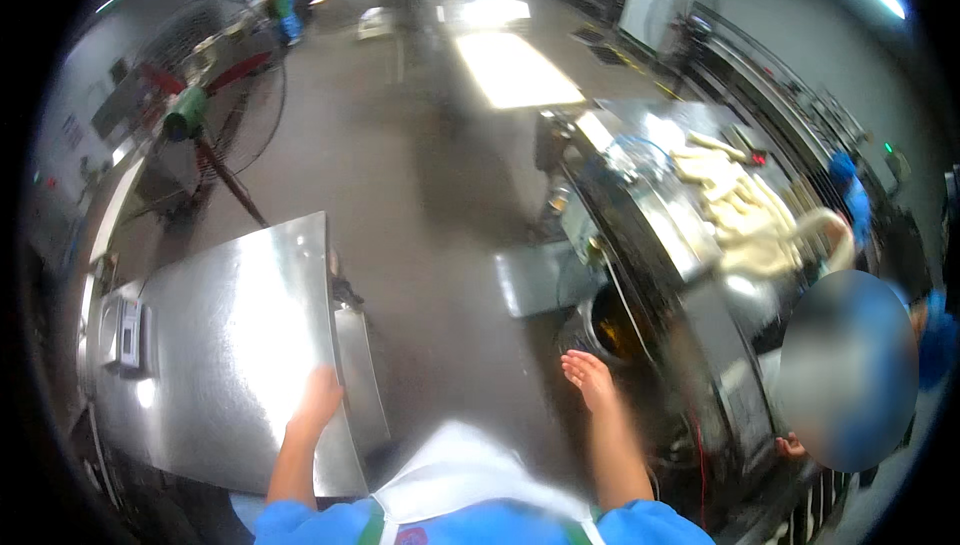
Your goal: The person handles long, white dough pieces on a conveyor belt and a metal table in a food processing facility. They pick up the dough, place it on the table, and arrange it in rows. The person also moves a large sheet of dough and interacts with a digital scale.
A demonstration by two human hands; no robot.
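My left hand (319, 394) is over the near right edge of a bare steel table (220, 315). Its fingers are smeared and turned away, so their pose does not show. Out over the gap on the other side is my right hand (590, 379), empty, its fingers stretched out. It is nearest to a dark metal bucket (612, 325) beside the right-hand workbench. A small scale (124, 333) sits at the left of the steel table. Pale dough (750, 215) in long rolls and lumps lies on the workbench (690, 255).
A large floor fan (185, 115) with red blades stands beyond the steel table. At the right, a person in blue (850, 375) stands close by the workbench, another person (850, 185) farther along. Ahead is a brightly lit table (515, 65). A red cord (698, 445) hangs below the workbench.
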